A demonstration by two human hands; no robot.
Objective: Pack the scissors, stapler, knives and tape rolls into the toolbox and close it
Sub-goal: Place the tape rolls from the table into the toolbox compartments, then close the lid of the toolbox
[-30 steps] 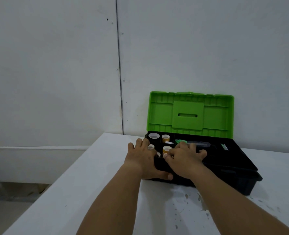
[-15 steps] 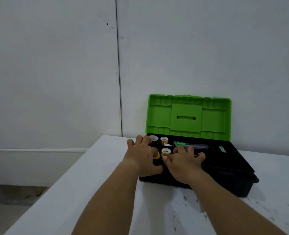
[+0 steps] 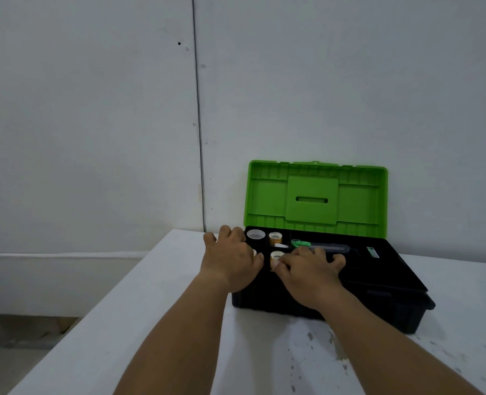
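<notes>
Two bare forearms (no sleeves, watch or rings visible) end in the left hand (image 3: 230,259) and right hand (image 3: 310,270).

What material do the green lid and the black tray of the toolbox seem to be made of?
The green lid looks like moulded plastic with a matte finish: its ribs and recessed panels are formed in one piece. The black tray also looks like plastic, dark and dull, with moulded dividers between its compartments. Neither shows a metallic shine.

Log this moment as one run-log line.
lid: open, upright | tape rolls: in tray | left hand: on toolbox left end | right hand: on tray | closing: not done
</notes>
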